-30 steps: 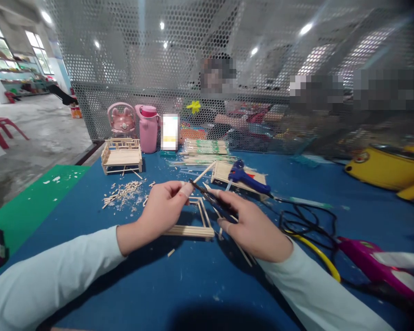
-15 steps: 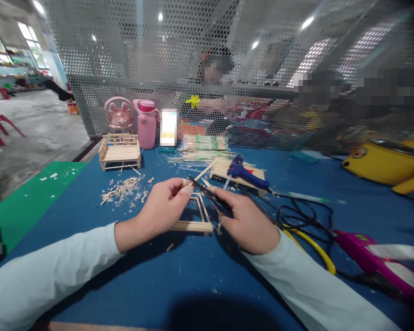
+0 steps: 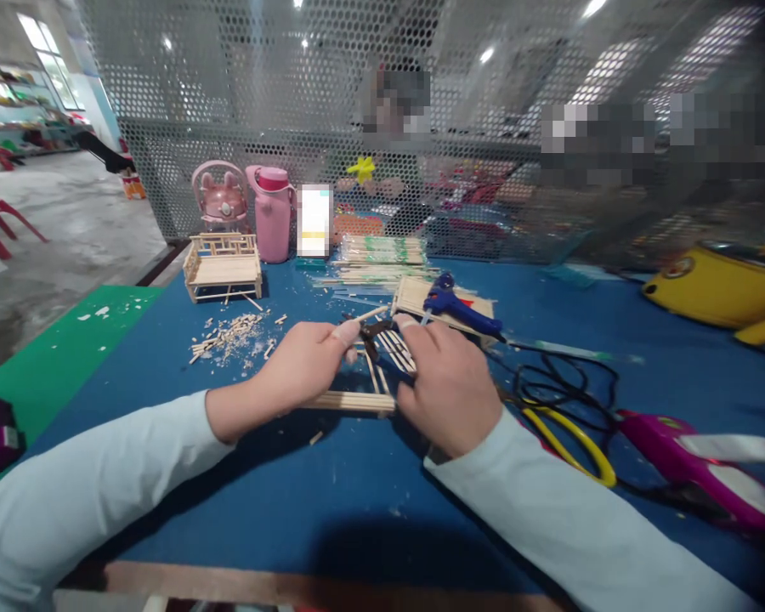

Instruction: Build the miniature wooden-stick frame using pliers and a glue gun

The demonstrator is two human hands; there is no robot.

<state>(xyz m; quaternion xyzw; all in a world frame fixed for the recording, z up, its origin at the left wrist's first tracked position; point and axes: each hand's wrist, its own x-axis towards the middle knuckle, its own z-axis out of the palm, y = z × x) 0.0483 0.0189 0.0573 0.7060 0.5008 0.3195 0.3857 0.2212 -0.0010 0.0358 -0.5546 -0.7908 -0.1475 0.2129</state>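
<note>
Between finger and thumb, my left hand (image 3: 309,361) pinches a thin wooden stick (image 3: 373,314). My right hand (image 3: 446,382) grips dark-handled pliers (image 3: 382,353), whose jaws are at the stick beside my left fingertips. Below both hands lies a small frame of glued sticks (image 3: 350,402), partly hidden by my left hand. Just behind my right hand, a blue glue gun (image 3: 462,309) rests on a flat stick panel (image 3: 411,296).
A small stick bench (image 3: 223,270) stands at the back left, with cut stick bits (image 3: 229,337) before it. Behind are a pink bottle (image 3: 273,217), a phone (image 3: 314,221) and stick bundles (image 3: 382,249). Black cable (image 3: 561,382) and yellow-handled pliers (image 3: 580,450) lie right.
My right hand has turned, and the pliers now show their jaws and handles spread across the stick. The stick lies lower and flatter. The whole view has shifted slightly.
</note>
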